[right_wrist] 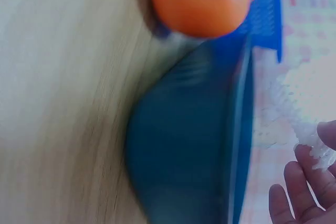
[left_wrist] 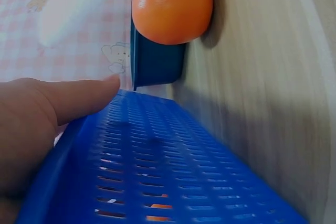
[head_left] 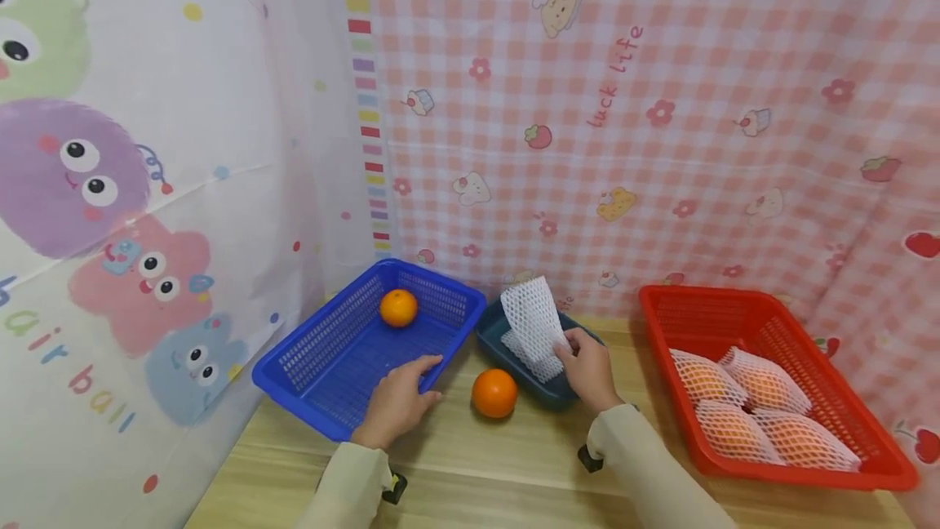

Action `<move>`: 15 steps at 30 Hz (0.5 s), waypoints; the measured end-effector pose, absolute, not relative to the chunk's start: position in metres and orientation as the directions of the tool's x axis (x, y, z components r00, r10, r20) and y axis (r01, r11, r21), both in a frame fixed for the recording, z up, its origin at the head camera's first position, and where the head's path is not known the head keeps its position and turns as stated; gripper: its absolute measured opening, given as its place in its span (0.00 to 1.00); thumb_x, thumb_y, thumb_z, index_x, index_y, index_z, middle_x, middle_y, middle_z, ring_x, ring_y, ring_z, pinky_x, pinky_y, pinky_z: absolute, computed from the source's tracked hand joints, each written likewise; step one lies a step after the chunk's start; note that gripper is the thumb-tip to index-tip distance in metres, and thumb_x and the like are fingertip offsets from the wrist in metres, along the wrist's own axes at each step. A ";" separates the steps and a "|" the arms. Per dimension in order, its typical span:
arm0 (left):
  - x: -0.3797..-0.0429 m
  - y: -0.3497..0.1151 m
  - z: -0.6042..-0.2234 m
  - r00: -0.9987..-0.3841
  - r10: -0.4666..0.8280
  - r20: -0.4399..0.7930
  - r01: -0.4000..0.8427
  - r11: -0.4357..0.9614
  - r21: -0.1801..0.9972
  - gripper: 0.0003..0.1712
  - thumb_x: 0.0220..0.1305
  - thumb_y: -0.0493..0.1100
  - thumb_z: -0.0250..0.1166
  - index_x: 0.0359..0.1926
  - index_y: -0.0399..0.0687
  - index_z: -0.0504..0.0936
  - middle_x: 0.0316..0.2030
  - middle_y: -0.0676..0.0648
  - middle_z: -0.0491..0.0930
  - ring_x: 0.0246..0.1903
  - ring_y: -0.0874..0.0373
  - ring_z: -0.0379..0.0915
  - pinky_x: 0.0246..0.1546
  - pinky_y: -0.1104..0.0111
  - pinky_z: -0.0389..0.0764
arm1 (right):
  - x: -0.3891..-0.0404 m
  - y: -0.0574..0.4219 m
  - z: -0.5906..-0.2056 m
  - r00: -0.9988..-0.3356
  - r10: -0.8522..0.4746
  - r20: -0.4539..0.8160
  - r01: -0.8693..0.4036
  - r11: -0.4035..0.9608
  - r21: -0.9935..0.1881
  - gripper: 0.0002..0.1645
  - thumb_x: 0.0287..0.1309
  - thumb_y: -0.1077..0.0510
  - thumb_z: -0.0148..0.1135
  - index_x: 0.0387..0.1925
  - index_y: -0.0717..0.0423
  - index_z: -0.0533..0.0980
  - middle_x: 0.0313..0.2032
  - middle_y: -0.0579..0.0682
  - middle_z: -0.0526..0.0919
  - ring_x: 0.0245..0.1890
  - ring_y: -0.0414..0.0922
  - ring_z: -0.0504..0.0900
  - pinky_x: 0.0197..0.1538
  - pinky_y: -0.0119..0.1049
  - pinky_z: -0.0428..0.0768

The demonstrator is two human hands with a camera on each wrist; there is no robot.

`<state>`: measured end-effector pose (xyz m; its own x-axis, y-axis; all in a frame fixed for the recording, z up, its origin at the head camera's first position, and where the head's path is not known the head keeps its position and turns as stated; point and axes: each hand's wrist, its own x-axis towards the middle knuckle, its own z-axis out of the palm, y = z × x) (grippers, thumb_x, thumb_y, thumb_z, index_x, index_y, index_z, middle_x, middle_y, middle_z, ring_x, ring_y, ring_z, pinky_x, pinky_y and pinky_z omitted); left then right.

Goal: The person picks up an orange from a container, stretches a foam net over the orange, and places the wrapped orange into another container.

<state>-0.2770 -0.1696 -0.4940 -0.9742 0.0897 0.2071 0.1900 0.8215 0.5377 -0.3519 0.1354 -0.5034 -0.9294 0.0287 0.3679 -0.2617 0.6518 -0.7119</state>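
My right hand [head_left: 590, 367] pinches a white foam fruit net [head_left: 534, 313] by its lower right edge, holding it up over a small dark green basket [head_left: 556, 398]. More white netting [head_left: 539, 367] lies in that basket. In the right wrist view the thumb and fingers [right_wrist: 310, 184] meet at the net's edge. My left hand [head_left: 396, 402] is at the near right rim of the blue basket [head_left: 294, 386], its thumb straight in the left wrist view; its other fingers are mostly hidden there. An orange [head_left: 494, 393] sits on the table between both hands.
Another orange [head_left: 398, 308] lies in the blue basket's far part. On the right stands a red basket [head_left: 808, 476] with several net-wrapped oranges [head_left: 767, 382]. A pink checked curtain [head_left: 573, 104] hangs behind the wooden table [head_left: 470, 472], and a white patterned sheet [head_left: 242, 145] at left.
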 end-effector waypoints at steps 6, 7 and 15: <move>-0.281 -0.160 -0.486 -0.948 0.049 0.315 0.222 0.811 0.542 0.32 0.53 0.43 0.74 0.61 0.55 0.77 0.55 0.45 0.78 0.53 0.44 0.74 0.48 0.45 0.74 | -0.320 0.138 -0.498 -0.938 0.013 0.346 -0.274 0.581 -0.767 0.09 0.54 0.63 0.70 0.35 0.59 0.78 0.26 0.49 0.76 0.28 0.46 0.73 0.33 0.37 0.74; -0.282 -0.158 -0.485 -0.933 0.043 0.357 0.246 0.800 0.547 0.32 0.53 0.42 0.74 0.61 0.56 0.77 0.56 0.47 0.77 0.54 0.46 0.74 0.49 0.46 0.74 | -0.315 0.136 -0.499 -0.937 0.000 0.350 -0.287 0.574 -0.767 0.09 0.53 0.64 0.71 0.35 0.58 0.78 0.26 0.48 0.77 0.28 0.45 0.73 0.33 0.37 0.74; -0.291 -0.123 -0.463 -0.801 0.085 0.592 0.568 0.420 0.708 0.19 0.54 0.27 0.64 0.46 0.47 0.84 0.54 0.48 0.77 0.55 0.50 0.73 0.43 0.53 0.80 | -0.293 0.120 -0.521 -0.901 -0.136 0.411 -0.416 0.533 -0.737 0.10 0.49 0.66 0.72 0.32 0.54 0.79 0.29 0.43 0.80 0.30 0.39 0.78 0.37 0.34 0.79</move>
